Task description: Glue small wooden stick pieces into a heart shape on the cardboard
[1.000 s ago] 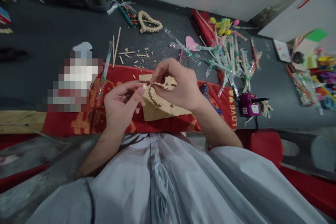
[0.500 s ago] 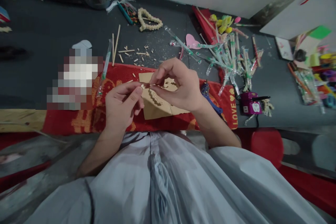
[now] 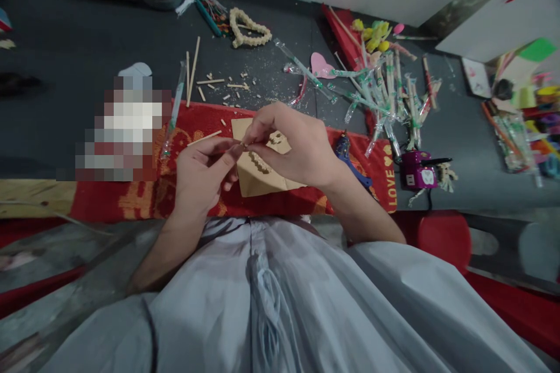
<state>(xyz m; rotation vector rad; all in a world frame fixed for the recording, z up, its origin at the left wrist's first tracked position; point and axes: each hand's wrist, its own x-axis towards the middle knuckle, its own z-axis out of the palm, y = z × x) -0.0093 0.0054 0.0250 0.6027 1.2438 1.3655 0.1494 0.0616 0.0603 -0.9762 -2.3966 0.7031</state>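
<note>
My left hand (image 3: pixel 205 172) and my right hand (image 3: pixel 297 143) meet fingertip to fingertip over the left edge of a tan cardboard sheet (image 3: pixel 251 186). Both are closed in a pinch around a small pale stick piece (image 3: pixel 243 144), mostly hidden by the fingers. Beneath my right hand, a curved row of pale pieces (image 3: pixel 261 164) lies on the cardboard, partly covered. The cardboard rests on a red towel (image 3: pixel 210 111) with orange lettering. A blue glue gun (image 3: pixel 347 160) lies just right of my right hand.
Behind the towel lie cut stick pieces (image 3: pixel 237 87), long sticks (image 3: pixel 192 73) and a pale heart-shaped frame (image 3: pixel 249 29). Plastic-wrapped sticks (image 3: pixel 387 90) are heaped at right, near a pink paper heart (image 3: pixel 322 65). A purple box (image 3: pixel 419 170) stands at the towel's right end.
The fingertips of my two hands have closed further together, and the small pale piece shows less than before. My right hand has shifted slightly left at the fingertips.
</note>
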